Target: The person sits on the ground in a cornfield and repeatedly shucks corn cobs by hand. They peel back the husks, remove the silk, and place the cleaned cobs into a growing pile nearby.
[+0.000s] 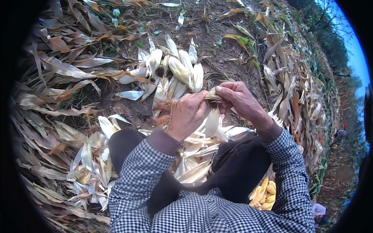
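Both hands meet in front of my knees at the tip of an ear of corn in its dry husk. My left hand pinches the husk from the left, its fingertips largely hidden. With thumb and fingers, my right hand grips it from the right. Dark silk hangs under the tip, and a pale husk leaf dangles below. Just beyond my hands lies a pile of unhusked corn ears. Reddish corn silk is beside my left hand.
Loose husks lie between my legs, with another heap by my left knee. Husked yellow cobs sit near my right elbow. Dry corn stalks cover the left; more stalks line the right.
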Tool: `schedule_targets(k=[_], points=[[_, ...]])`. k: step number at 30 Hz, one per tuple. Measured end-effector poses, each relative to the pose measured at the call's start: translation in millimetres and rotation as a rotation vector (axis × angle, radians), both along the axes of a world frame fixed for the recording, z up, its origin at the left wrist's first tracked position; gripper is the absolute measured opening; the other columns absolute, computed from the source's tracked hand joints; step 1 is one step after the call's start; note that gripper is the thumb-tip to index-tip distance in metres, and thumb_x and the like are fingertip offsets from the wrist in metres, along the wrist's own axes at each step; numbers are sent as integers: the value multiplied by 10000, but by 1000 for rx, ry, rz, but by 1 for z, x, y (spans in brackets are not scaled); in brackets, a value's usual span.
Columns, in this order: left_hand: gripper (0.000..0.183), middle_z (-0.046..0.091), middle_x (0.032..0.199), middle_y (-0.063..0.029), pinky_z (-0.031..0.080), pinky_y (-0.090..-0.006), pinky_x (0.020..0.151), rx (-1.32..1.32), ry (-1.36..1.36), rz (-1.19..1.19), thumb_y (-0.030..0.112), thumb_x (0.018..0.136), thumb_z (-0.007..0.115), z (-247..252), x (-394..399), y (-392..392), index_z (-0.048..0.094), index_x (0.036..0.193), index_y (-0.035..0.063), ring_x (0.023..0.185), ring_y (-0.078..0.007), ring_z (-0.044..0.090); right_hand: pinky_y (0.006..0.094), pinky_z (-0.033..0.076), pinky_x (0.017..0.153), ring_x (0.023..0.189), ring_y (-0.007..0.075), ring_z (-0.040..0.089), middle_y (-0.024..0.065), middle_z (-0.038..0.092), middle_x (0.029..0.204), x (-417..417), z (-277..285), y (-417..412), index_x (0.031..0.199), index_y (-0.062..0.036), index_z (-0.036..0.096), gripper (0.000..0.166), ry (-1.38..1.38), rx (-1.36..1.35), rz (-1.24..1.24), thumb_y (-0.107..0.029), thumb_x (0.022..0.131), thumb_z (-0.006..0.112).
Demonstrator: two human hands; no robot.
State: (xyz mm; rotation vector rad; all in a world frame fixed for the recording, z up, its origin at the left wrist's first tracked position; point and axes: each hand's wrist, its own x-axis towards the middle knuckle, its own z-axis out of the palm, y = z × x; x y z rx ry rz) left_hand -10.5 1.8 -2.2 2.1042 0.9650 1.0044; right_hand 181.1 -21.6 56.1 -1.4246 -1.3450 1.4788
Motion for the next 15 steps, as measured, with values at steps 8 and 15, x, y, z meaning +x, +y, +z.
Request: schedule_targets(k=[8,15], points=[[257,666,780,-32,470,-218,588,-502,-668,-54,90,893,526,18,-33,26,658,1084,-20,674,-37,558,417,448,958,1178,334,510,242,501,1266,-31,-37,-17,1347,15,394,769,-297,272,215,-378,775,724],[219,664,870,-54,558,-260,709,-768,-672,-77,114,908,523,24,-44,30,640,995,-50,755,-105,635,333,519,789,901,227,640,150,636,1022,-42,-38,-22,1225,16,506,610,-415,311,59,-215,714,747]])
